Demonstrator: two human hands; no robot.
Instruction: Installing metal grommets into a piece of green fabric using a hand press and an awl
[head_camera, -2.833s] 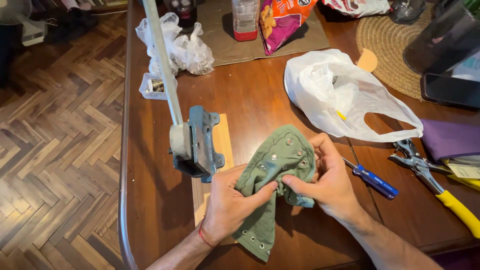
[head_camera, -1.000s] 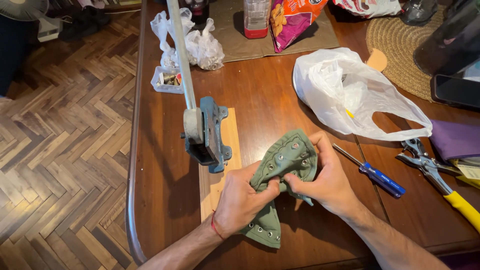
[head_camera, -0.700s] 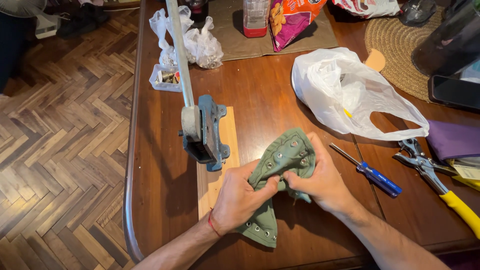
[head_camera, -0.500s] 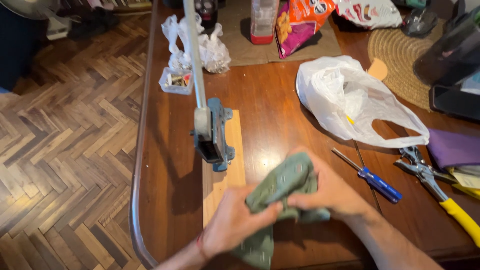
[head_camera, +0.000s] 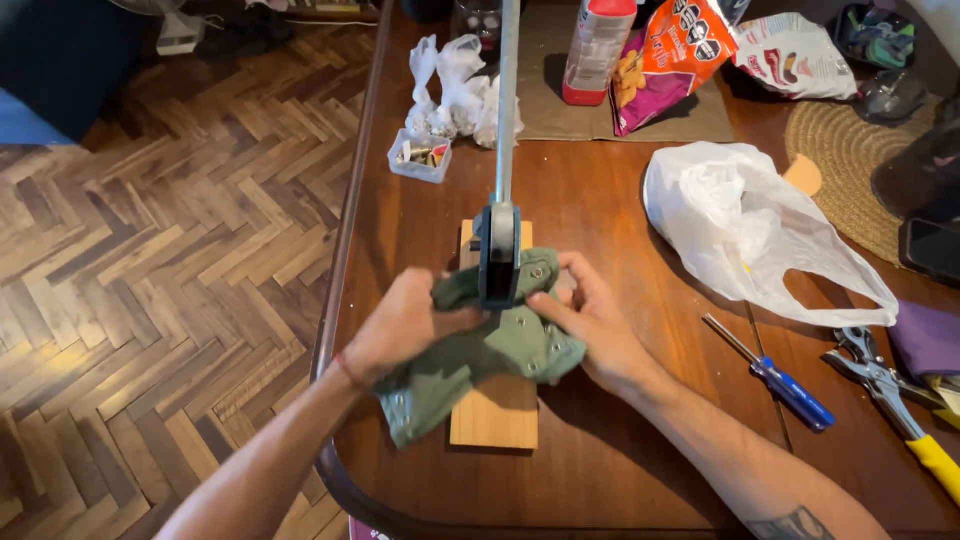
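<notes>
- Head view: left hand (head_camera: 405, 325) bunches the green fabric (head_camera: 480, 350), grip pinching its left side; the fabric has metal snaps and lies over the wooden base (head_camera: 495, 410) near the counter's (head_camera: 600, 470) front edge.
- Right hand (head_camera: 590, 320), grip pinching the fabric's right side, fingers beside the grey press head (head_camera: 499, 255).
- Press lever (head_camera: 507, 90) runs toward the far edge.
- Far edge: white-and-red bottle (head_camera: 597, 45), orange-purple snack bag (head_camera: 665, 55), small clear box (head_camera: 420, 157), crumpled white plastic (head_camera: 455, 95).
- Right side: white plastic bag (head_camera: 750, 230), blue-handled screwdriver (head_camera: 775, 375), yellow-handled pliers (head_camera: 900, 410).
</notes>
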